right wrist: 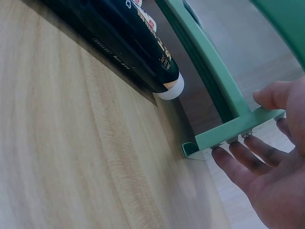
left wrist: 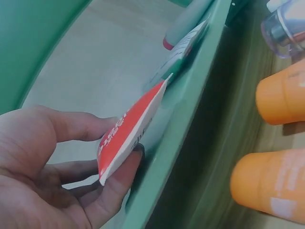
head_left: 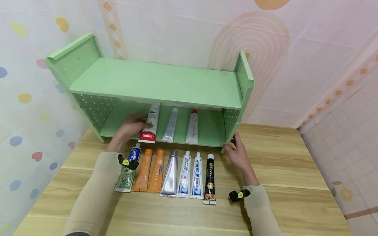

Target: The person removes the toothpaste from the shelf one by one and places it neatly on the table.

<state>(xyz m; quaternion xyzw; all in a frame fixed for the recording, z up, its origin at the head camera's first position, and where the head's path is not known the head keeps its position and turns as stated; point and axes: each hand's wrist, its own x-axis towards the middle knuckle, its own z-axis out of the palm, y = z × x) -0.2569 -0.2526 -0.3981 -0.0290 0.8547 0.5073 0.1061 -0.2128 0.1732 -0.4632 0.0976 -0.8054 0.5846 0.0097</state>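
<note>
My left hand [head_left: 132, 126] pinches a white toothpaste tube with a red end [head_left: 151, 122] between thumb and fingers, over the lower board of a green two-tier shelf [head_left: 159, 80]. In the left wrist view the tube's red crimped end [left wrist: 131, 130] points toward the palm. Beside it on that board lie a silvery-white tube [head_left: 170, 126] and a white tube with a red cap [head_left: 193, 128]. My right hand [head_left: 238, 153] grips the lower front corner of the shelf's right side panel; the right wrist view shows the thumb and fingers on opposite faces of the green panel [right wrist: 224, 131].
On the wooden table [head_left: 280, 170] before the shelf lies a row of tubes: a green-and-blue one [head_left: 125, 180], two orange ones [head_left: 143, 172], a silver one [head_left: 169, 175], two white-and-blue ones [head_left: 184, 177] and a black one [head_left: 210, 178]. A patterned cloth [head_left: 177, 29] hangs behind.
</note>
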